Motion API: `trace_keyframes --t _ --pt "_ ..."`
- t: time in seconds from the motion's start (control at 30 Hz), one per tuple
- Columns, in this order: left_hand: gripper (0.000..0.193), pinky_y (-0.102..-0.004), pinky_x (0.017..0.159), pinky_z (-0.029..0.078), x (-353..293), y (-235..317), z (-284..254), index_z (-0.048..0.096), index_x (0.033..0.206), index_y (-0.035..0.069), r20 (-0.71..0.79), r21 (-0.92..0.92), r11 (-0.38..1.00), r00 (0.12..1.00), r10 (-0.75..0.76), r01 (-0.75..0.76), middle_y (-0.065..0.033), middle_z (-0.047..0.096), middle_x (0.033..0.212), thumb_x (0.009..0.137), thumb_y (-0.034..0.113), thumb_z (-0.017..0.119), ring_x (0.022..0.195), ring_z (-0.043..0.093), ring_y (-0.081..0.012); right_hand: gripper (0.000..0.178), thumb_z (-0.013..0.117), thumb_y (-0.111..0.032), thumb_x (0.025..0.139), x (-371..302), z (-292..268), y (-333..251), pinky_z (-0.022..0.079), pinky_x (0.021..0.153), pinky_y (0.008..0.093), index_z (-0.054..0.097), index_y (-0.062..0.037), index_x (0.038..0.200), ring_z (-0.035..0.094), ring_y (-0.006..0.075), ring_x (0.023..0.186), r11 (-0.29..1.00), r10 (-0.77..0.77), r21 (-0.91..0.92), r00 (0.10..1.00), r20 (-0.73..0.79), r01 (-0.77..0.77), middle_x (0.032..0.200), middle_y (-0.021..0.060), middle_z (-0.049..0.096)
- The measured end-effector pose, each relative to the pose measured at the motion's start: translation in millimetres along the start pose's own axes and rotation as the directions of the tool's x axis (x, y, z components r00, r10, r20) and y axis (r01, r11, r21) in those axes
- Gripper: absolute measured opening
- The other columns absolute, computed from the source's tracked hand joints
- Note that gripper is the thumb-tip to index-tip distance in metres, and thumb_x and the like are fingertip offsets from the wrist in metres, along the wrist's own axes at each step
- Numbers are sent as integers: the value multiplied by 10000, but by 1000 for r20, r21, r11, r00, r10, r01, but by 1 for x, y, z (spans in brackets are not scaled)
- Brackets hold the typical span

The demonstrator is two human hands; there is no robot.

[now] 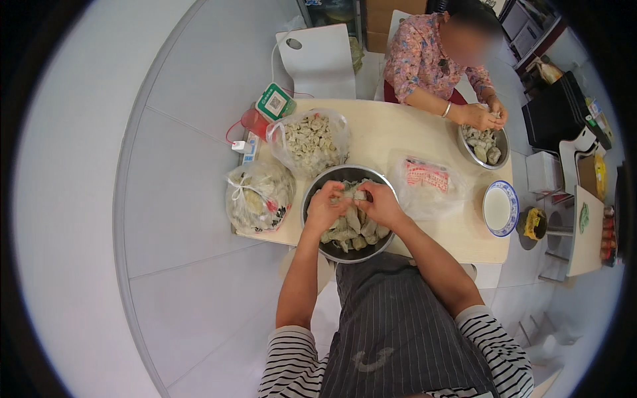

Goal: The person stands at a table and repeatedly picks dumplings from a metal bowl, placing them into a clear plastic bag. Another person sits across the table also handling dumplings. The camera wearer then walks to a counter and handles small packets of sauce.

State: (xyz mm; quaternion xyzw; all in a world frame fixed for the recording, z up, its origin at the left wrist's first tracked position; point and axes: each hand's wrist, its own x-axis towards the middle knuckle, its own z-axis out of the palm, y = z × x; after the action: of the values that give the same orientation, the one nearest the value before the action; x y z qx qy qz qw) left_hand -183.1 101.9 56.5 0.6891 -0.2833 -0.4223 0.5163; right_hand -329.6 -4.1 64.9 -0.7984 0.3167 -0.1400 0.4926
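Note:
A round metal bowl (pixel 391 247) at the near edge of the table holds a heap of soft, greyish-beige food chunks (pixel 358 232). Over its far half are my left hand (pixel 324 207) and my right hand (pixel 383 204), close together with bent fingers. Both pinch a pale grey food chunk (pixel 359 195) between them; its exact kind cannot be made out. Just beyond, to the left, an open clear plastic bag (pixel 344 136) is filled with small torn pieces (pixel 310 138) of similar colour. A tied plastic bag (pixel 260 197), also full, stands left of the bowl.
Right of the bowl lies a plastic bag with red print (pixel 426 182); a blue-rimmed white bowl (pixel 499 209) is farther right. Across the table (pixel 381 119), a person (pixel 424 60) works over another metal bowl (pixel 492 162). A code stand (pixel 275 101) and red cup (pixel 254 123) stand far left.

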Motion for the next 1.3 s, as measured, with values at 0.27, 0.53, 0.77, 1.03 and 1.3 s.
trace_keyframes --t 0.27,0.53,0.77,1.03,1.3 --pt "111 -283 495 410 7 -11 11 542 808 14 52 277 942 982 181 -188 -75 519 615 766 28 644 536 498 -105 236 635 -33 709 -3 3 5 478 712 423 618 -8 943 601 385 815 979 -168 -119 986 10 168 835 203 615" --pt "193 -279 629 470 8 -17 -1 546 867 37 -2 120 980 987 162 -160 -43 578 751 763 77 703 743 574 -139 308 697 -54 681 8 3 1 481 712 428 582 5 961 608 381 815 992 -108 -67 994 -5 107 845 202 620" --pt "194 -262 632 447 3 1 9 592 868 30 62 304 926 974 216 -224 -34 587 750 738 100 718 710 541 -96 286 651 -16 681 5 12 4 482 699 423 593 1 961 603 387 796 981 -138 -131 990 24 140 846 210 616" --pt "83 -252 516 391 -1 0 17 623 820 29 -71 256 939 964 256 -231 -36 581 691 741 47 640 563 474 -80 302 621 -18 714 1 7 6 484 752 437 618 16 1014 594 422 878 979 -175 -98 983 49 179 923 248 625" --pt "152 -236 539 424 4 -10 -13 639 930 37 -89 -35 999 996 32 -35 -21 599 761 779 32 659 642 531 -72 308 701 -145 715 -4 0 2 492 642 371 642 -6 983 628 311 702 995 67 67 998 15 -68 771 194 631"
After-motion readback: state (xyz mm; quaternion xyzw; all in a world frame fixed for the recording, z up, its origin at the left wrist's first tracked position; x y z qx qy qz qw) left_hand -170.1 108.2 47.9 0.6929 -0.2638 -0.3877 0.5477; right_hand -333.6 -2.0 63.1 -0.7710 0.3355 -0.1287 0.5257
